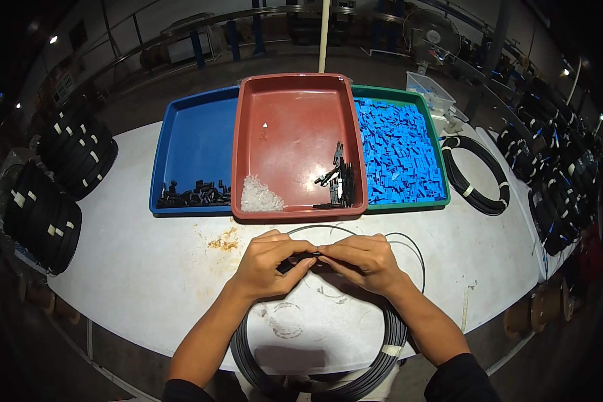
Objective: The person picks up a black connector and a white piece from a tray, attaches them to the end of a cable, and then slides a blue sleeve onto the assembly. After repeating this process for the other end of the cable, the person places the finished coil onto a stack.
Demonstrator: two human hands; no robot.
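While pinching a slim, glossy black piece [307, 255] between thumb and curled fingers of the left hand [271, 262], also pinching its end with the fingertips of the right hand [363, 260]. Holding it above the smooth, stained white table [147, 268], just nearer than the shallow red plastic tray [295, 151]. Extending both forearms over a round, smooth black cable coil [243, 345] bound with pale tape [392, 350].
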